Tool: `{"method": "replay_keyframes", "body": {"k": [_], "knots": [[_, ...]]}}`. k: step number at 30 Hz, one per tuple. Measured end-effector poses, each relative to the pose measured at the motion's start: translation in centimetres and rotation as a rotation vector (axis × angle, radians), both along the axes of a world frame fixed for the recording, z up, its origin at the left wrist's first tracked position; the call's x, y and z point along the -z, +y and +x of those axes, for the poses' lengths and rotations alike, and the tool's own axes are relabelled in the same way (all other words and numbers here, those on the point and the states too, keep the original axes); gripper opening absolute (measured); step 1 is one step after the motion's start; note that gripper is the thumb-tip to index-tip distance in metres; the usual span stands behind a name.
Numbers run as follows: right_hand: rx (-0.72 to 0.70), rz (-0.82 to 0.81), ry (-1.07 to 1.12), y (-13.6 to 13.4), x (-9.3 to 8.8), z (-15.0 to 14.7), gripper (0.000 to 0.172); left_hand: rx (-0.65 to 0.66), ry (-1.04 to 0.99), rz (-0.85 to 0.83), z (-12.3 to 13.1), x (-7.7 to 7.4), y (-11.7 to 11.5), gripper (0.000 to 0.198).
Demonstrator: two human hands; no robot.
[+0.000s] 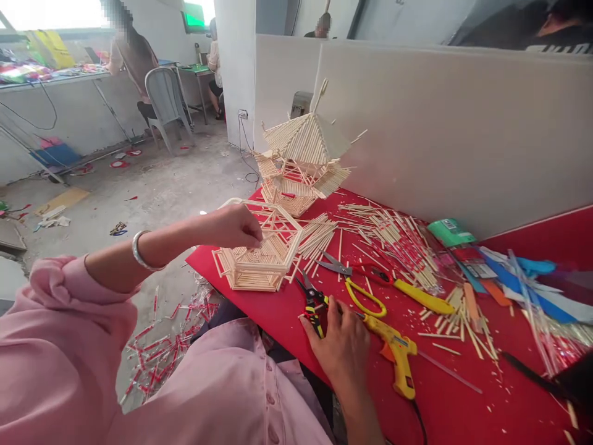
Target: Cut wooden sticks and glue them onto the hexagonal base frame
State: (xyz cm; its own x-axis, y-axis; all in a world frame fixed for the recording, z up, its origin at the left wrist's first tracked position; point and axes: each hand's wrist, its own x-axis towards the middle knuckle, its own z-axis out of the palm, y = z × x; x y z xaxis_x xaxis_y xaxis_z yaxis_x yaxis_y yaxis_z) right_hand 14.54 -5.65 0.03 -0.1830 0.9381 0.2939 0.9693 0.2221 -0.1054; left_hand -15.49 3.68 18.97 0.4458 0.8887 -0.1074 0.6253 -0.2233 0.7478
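My left hand (238, 227) is closed, its fingers curled down over a six-sided frame (259, 267) built of thin wooden sticks. Whether the fingers hold a part of it or a small piece is hidden. On the red table, my right hand (343, 340) has its thumb and fingers about the black-and-yellow handles of small snips (313, 306), whose blades point away from me. Just right of that hand lies a yellow glue gun (393, 349). Scissors with yellow handles (365, 296) lie beyond the snips, partly crossing other red-and-yellow-handled cutters (417, 293).
Behind the frame stands a roofed stick pavilion (303, 148). Loose sticks (319, 238) are spread over the red table (296, 334). Plastic packets (523, 278) lie at the right. A white partition (440, 136) borders the table. Wrappers (157, 352) litter the floor, and people sit farther back.
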Motion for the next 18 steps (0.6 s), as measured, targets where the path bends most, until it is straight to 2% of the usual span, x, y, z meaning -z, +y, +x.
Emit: {"method": "replay_keyframes", "body": {"k": [5, 12, 18], "knots": [[0.006, 0.067, 0.053, -0.3, -0.9, 0.1, 0.068, 0.17, 0.067, 0.025, 1.2, 0.3, 1.5, 0.02], [-0.043, 0.085, 0.194, -0.3, -2.4, -0.4, 0.058, 0.237, 0.116, -0.104, 1.8, 1.6, 1.7, 0.022], [-0.093, 0.107, 0.207, 0.0, -2.4, -0.8, 0.055, 0.28, 0.172, -0.091, 2.1, 1.1, 1.3, 0.021]]}}
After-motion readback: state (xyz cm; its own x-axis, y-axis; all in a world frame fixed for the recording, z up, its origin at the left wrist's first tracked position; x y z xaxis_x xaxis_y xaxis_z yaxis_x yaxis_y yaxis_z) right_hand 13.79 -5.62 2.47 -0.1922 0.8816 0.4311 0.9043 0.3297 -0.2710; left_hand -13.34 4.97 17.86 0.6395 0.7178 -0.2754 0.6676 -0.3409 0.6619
